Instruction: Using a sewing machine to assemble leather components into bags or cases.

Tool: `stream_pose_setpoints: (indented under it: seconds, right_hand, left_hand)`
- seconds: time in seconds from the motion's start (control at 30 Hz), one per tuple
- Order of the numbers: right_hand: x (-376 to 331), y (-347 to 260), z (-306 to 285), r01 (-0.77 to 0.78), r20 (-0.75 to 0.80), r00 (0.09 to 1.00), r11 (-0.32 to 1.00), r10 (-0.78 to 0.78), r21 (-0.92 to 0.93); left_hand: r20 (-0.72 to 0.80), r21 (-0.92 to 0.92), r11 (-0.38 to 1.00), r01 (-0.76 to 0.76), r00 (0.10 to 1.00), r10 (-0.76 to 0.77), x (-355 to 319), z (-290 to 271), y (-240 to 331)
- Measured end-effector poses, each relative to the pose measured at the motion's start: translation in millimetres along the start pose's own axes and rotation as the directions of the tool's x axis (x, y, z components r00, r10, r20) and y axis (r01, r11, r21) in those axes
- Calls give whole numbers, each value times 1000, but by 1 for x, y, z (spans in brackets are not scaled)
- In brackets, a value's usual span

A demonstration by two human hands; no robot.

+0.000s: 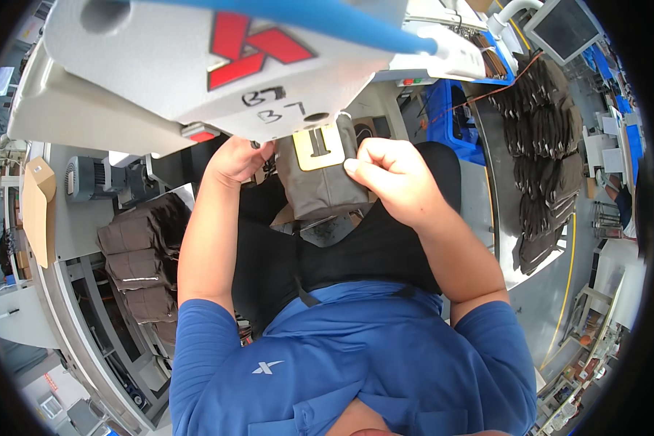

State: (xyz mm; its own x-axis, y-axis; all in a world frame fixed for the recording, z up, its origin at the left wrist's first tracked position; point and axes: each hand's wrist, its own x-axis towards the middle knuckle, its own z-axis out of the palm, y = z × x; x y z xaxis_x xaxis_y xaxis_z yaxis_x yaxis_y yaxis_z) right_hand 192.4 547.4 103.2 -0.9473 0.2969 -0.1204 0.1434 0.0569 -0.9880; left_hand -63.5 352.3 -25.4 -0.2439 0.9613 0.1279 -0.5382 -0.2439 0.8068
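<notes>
A grey-brown fabric piece (325,190) lies under the head of a large white sewing machine (196,65), with a tan slotted template (320,149) resting on its upper part. My right hand (392,182) grips the fabric's right edge, thumb pressed on top. My left hand (238,160) is at the fabric's left side, partly under the machine head, fingers curled and mostly hidden. Dark fabric hangs down below the piece over my lap.
A stack of folded brown fabric pieces (142,254) sits at my left. More dark pieces (545,160) are spread along a grey table on the right. A blue bin (454,116) stands behind the machine, with a monitor (563,29) above. A cardboard box (40,207) sits far left.
</notes>
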Motion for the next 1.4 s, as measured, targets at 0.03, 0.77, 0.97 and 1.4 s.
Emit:
stream_pose_setpoints:
  seconds: [0.03, 0.77, 0.97, 1.4]
  right_hand:
    - [1, -1, 1, 6, -1, 1000, 1000, -6, -2]
    - [-18, 13, -2, -102, 204, 979, 875, 4, 474]
    - [-29, -3, -13, 228, 305, 929, 973, -212, -18]
    - [-71, -43, -41, 327, 652, 755, 821, 70, -468]
  left_hand:
    - [68, 102, 995, 2, 998, -9, 4, 2, 4]
    - [782, 70, 984, 164, 603, -156, -12, 150, -14]
    - [704, -136, 957, 257, 704, -89, -33, 181, -40]
    - [713, -108, 985, 134, 701, -17, -66, 200, -58]
